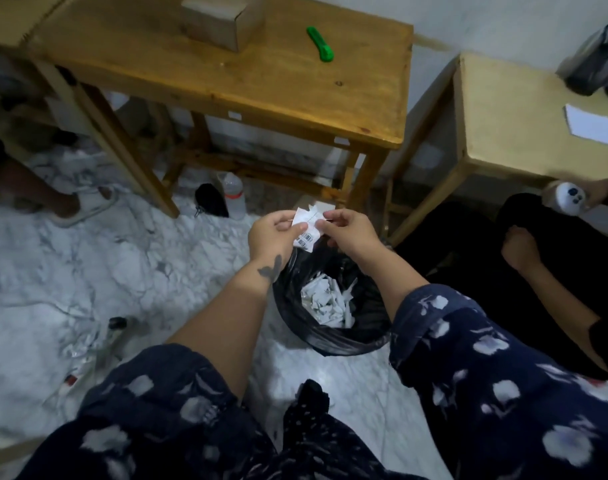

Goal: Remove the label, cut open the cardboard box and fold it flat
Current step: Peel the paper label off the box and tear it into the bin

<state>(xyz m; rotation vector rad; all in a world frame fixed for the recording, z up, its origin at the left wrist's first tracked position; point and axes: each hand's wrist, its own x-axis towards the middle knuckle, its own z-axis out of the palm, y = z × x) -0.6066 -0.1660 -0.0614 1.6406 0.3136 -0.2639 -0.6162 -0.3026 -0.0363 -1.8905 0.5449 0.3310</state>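
Observation:
A white paper label [307,227] with a barcode is pinched between my left hand [273,233] and my right hand [347,233], held over a bin lined with a black bag [295,306]. White paper scraps lie inside the bin. The closed cardboard box [222,20] stands at the far side of the wooden table [261,81]. A green box cutter [320,44] lies on the table to the right of the box. Both are well beyond my hands.
A second, paler table [510,133] stands on the right with white paper [593,126] and a dark mesh holder [597,60]. A person sits at right holding a white object [569,199]. A water bottle [234,195] stands under the wooden table. Another person's foot [66,202] is at left.

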